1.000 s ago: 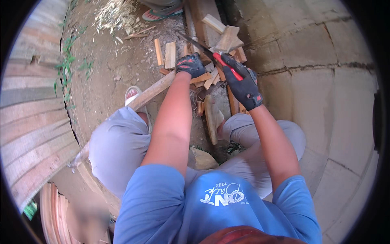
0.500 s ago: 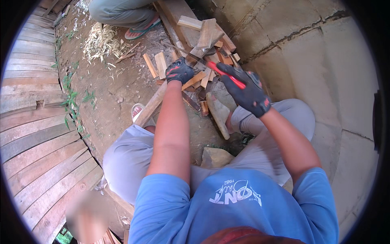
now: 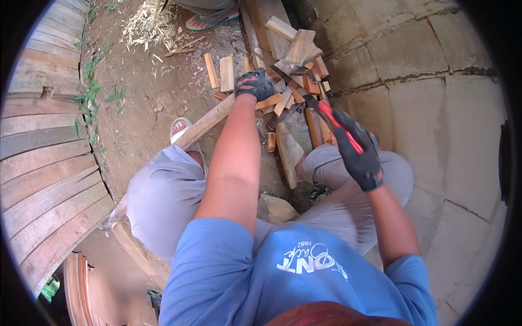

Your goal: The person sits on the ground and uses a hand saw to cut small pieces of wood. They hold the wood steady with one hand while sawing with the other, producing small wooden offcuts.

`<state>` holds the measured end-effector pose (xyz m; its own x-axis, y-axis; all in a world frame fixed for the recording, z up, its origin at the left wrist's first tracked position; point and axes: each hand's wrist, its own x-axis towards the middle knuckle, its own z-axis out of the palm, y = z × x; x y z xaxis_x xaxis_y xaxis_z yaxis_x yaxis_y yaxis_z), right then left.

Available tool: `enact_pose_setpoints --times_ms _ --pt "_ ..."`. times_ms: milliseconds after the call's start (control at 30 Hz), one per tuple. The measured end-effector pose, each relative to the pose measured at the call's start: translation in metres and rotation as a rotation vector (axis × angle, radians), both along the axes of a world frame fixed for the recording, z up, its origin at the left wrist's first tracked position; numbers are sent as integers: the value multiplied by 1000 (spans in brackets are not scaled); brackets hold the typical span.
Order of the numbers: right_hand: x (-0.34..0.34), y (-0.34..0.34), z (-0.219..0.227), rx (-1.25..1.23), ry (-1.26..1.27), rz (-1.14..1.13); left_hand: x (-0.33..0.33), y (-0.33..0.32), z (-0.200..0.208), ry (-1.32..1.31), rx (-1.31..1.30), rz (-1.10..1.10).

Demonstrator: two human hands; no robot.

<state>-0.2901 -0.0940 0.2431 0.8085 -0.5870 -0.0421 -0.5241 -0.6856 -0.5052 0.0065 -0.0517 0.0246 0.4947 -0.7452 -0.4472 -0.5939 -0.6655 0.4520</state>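
Observation:
My left hand (image 3: 254,84), in a dark glove with red marks, is closed over a long wooden bar (image 3: 206,124). The bar slants from beside my left knee up to a heap of wood offcuts (image 3: 299,48). My right hand (image 3: 359,152), gloved too, is wrapped round the red and black handle of a handsaw (image 3: 296,87). The saw's dark blade runs up and left across the bar's far end, just beyond my left hand. Whether its teeth touch the wood I cannot tell.
Several short wood blocks (image 3: 227,73) lie around the bar. Pale shavings (image 3: 155,24) are piled at the far left, near another person's sandalled foot (image 3: 209,20). A block wall (image 3: 413,114) stands at right, a plank wall (image 3: 51,146) at left. A stone (image 3: 276,208) sits between my legs.
My right hand has drawn the saw back toward me and to the right, so more of the blade shows. My left hand stays on the bar. The whole view has shifted somewhat.

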Motion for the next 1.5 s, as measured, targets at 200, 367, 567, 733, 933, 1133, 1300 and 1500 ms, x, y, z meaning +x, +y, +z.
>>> enact_pose_setpoints --times_ms 200,367,567,733,933,1133,1300,1500 --pt "-12 16 30 133 51 -156 -1 4 -7 0 -24 47" --pt "90 -19 -71 36 -125 32 -3 -1 -9 -28 -60 78" --pt "136 -46 -110 166 -249 -46 -6 -6 -2 -26 -53 37" --pt "42 -9 -41 196 -160 -152 5 3 -11 9 -57 25" --pt "-33 26 47 157 42 -268 3 1 -6 50 -23 55" --pt "71 -16 -45 59 -112 -3 2 4 -3 50 -43 39" --pt "136 -50 -111 182 -277 -35 11 -6 -1 110 -41 -17" --pt "57 -16 -32 152 -119 -78 20 1 -10 140 -30 -49"
